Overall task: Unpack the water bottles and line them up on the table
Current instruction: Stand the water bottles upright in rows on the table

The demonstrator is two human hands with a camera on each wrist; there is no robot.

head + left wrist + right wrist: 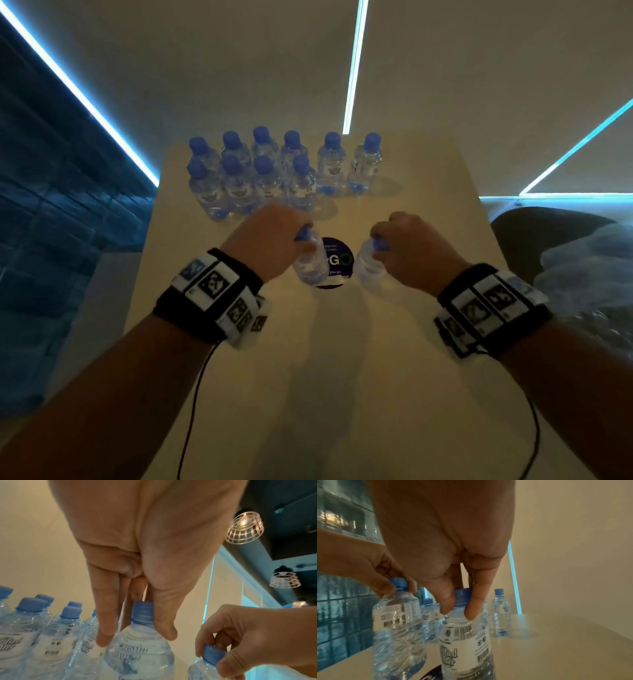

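A: What is the left hand (265,236) doing?

B: It is pinching a small clear plastic water bottle with a blue screw cap (139,641) by the neck, thumb on one side of the cap and fingers (104,615) on the other, over the pale beige table (342,359).

A: And the right hand (409,246)?

B: It is doing the same to a second clear blue-capped bottle (465,642), thumb and forefinger closing round its cap. The two bottles are hanging side by side near the middle of the table, close together but apart, over a round dark purple sticker with white lettering (337,260).

A: Are they resting on the table?

B: I cannot tell; their bases are blurred or hidden in all three views.

A: Where are the other bottles standing?

B: A group of ten upright clear bottles (274,171) is standing at the far edge: six in the back row, four in a second row in front of its left part (all blue-capped, white-labelled).

A: Anything beside the table?

B: Crumpled clear plastic wrap (589,284) is lying to the right, off the tabletop.
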